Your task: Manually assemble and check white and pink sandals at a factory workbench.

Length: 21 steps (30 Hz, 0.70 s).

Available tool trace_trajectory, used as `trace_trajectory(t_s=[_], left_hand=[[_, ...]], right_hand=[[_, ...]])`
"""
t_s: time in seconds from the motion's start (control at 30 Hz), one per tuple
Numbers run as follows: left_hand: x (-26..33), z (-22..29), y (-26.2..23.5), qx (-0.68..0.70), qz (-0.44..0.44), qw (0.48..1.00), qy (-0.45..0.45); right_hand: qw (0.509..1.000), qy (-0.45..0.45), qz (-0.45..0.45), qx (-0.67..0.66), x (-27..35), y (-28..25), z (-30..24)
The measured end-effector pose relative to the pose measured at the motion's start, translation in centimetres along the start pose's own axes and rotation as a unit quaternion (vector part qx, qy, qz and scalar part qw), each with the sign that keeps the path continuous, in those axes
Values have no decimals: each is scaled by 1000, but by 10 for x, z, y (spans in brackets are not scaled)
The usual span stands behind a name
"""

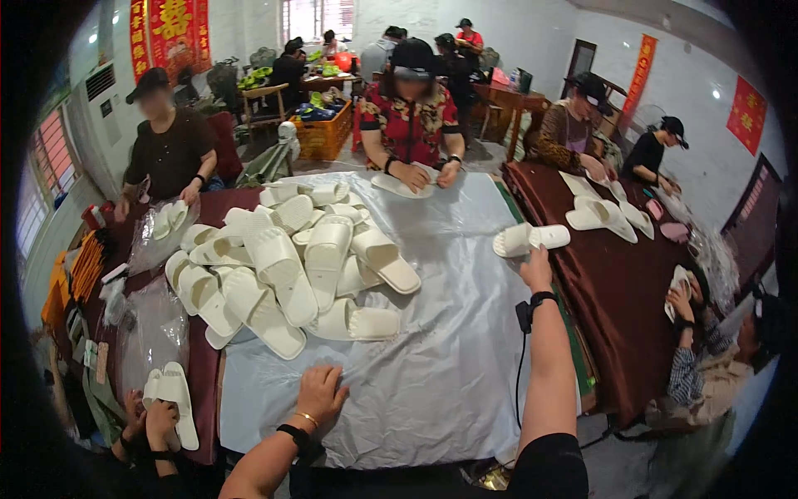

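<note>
Tabletop: crinkled, glossy pale-grey plastic sheet (416,399), with a table under smooth dark-brown cloth (619,349) to the right.
Left arm: enters from the lower edge, bent inward; a gold bracelet (308,419) and a black band (293,434) circle the wrist.
Right arm: stretched nearly straight up the sheet's right side, a small black box (524,317) at the wrist with a cord hanging down.
Slipper pile: smooth white slippers (276,259) with broad ridged straps, heaped at many angles beyond the left hand.
Left grip: left hand (322,394) palm down on the plastic, fingers loosely spread, holding nothing.
Right grip: right hand (537,264) closed on the near edge of one white slipper (513,241), its strap end pointing left.
Held slipper's place: across the gap between both tables; whether it touches them cannot be told.
</note>
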<state>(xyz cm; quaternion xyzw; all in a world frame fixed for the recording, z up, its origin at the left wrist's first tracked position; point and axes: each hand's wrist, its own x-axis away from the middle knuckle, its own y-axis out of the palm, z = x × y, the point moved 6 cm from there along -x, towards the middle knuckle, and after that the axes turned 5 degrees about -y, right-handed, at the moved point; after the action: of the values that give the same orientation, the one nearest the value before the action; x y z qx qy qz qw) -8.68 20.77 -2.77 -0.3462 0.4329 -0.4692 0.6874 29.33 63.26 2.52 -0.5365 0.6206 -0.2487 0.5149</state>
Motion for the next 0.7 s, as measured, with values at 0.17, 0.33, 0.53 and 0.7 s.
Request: trace_trajectory(t_s=[0.17,0.33,0.53,0.7], left_hand=[[1,2,-4,-2,-8,1000,-6],[-3,-1,6,20,-31,999,-38],[-8,5,-1,-16,-16,999,-27],[-5,4,6,-9,-22,999,-23]], right_hand=[[997,35,-62,13,-22,10,1],[995,-45,-78,34,-25,27,18],[995,26,-42,91,-19,29,7],[995,40,-54,77,-33,19,2]])
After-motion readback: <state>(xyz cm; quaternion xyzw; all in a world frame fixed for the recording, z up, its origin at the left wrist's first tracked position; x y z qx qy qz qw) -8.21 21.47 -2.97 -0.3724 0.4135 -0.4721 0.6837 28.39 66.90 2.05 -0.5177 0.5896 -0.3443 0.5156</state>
